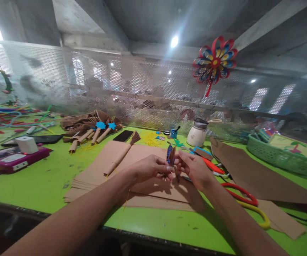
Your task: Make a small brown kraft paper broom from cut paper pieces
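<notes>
A small pleated brown paper fan (171,157) with a dark blue patch on its left side is held up between my hands. My left hand (153,168) pinches it from the left, fingers closed. On the other side my right hand (196,170) has its thumb and fingertips closed at the fan's edge. Below them lies a stack of brown paper sheets (89,185). A rolled brown paper piece with a fanned end (121,156) rests on the stack, left of my hands. A thin yellow thread (126,201) hangs by my left forearm.
Scissors with red and yellow handles (260,215) lie beside my right forearm. Behind stand a white jar (196,133) and a small blue pot (173,133). Finished paper pieces with blue shapes (100,132), a purple power strip (22,160) and a green basket (278,156) flank the work area.
</notes>
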